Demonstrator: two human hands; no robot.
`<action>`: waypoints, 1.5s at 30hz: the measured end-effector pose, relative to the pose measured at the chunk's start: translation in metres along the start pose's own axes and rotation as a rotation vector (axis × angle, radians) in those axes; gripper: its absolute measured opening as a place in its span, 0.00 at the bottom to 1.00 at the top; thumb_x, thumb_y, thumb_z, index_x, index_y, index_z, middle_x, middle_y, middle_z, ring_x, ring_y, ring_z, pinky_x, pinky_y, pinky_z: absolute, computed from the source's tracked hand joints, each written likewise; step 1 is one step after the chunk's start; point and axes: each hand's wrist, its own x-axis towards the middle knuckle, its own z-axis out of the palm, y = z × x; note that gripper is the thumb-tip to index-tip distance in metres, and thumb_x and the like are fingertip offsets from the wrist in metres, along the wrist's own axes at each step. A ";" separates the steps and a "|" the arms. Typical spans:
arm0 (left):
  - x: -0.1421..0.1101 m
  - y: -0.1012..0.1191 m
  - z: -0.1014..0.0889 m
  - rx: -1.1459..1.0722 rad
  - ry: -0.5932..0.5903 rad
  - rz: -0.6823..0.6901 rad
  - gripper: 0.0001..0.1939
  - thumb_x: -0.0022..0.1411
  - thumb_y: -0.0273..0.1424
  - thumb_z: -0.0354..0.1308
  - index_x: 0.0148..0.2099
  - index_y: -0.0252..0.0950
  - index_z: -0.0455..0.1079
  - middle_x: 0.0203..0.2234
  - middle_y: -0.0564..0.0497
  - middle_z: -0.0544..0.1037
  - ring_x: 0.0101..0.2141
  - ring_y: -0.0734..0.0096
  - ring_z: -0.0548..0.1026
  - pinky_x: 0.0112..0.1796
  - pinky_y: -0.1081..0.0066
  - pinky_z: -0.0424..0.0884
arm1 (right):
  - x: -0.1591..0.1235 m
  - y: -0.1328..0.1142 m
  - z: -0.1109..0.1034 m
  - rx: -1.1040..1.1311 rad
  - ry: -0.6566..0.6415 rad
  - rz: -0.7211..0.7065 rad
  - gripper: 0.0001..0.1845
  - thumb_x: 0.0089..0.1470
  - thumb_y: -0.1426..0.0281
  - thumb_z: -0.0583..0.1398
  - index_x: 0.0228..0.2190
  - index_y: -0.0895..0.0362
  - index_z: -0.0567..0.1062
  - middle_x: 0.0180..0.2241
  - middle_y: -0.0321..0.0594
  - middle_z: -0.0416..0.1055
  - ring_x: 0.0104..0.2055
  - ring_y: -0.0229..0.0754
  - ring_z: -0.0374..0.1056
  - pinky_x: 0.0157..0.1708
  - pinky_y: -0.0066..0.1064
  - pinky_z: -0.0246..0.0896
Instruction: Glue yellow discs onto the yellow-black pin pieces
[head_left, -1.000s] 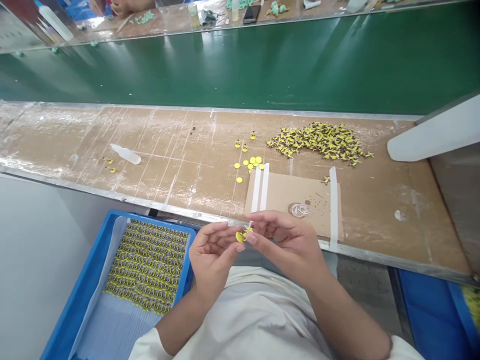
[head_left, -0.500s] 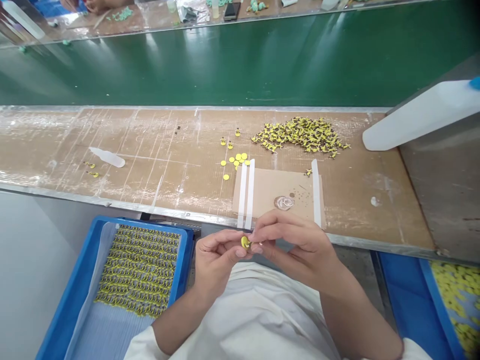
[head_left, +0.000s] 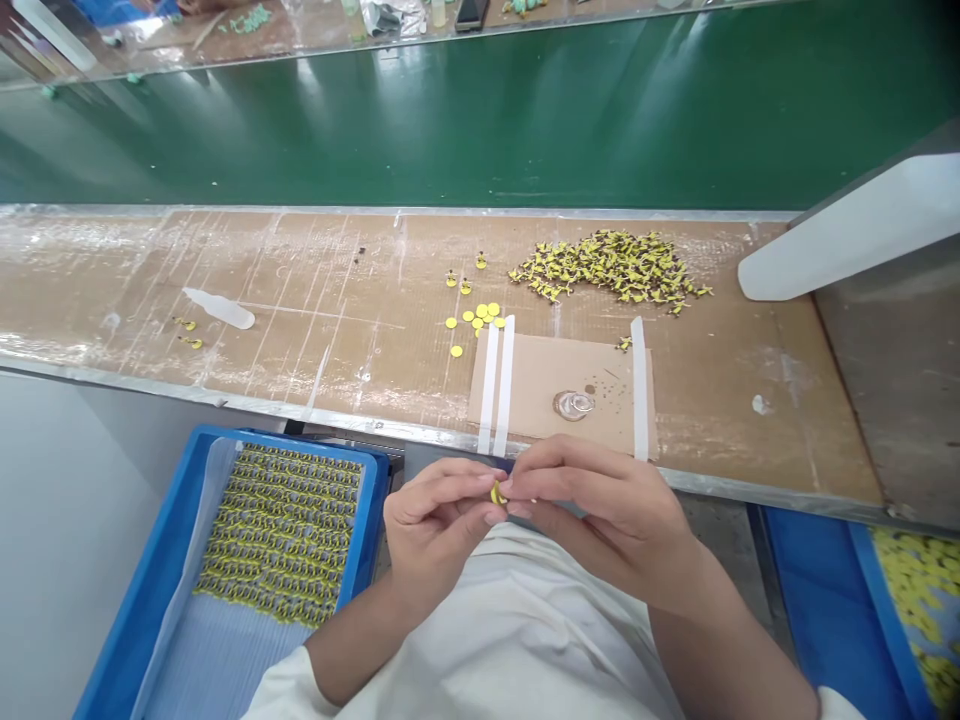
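My left hand [head_left: 439, 515] pinches a small yellow disc [head_left: 496, 493] by its edge, just past the table's front edge. From the other side my right hand [head_left: 600, 505] closes its fingertips on a tiny figure against that disc; the fingers hide most of it. Beyond my hands lies a cardboard sheet [head_left: 540, 375] with white tape strips and a clear blob of glue [head_left: 574, 404]. Loose yellow discs [head_left: 457, 351] are scattered to its left, with a few figures standing on discs [head_left: 466, 286] behind them. A heap of small yellow and dark figures [head_left: 615, 265] lies farther back.
A blue tray [head_left: 201, 440] at lower left holds rows of finished-looking yellow pieces. Another blue bin [head_left: 870, 560] with yellow pieces is at lower right. A white bottle [head_left: 847, 235] leans at the right; a small white bottle [head_left: 221, 308] lies left. A green belt [head_left: 450, 130] runs behind.
The yellow disc has turned more edge-on between my fingertips. Both hands keep their pinch close together, and the whole view has shifted slightly.
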 end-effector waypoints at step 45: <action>0.026 -0.072 0.080 -0.286 -0.061 -0.848 0.14 0.53 0.33 0.72 0.43 0.35 0.82 0.32 0.46 0.85 0.30 0.70 0.81 0.33 0.74 0.79 | -0.070 0.041 -0.017 0.145 0.592 0.818 0.09 0.56 0.65 0.68 0.38 0.54 0.83 0.36 0.41 0.82 0.31 0.41 0.78 0.33 0.29 0.78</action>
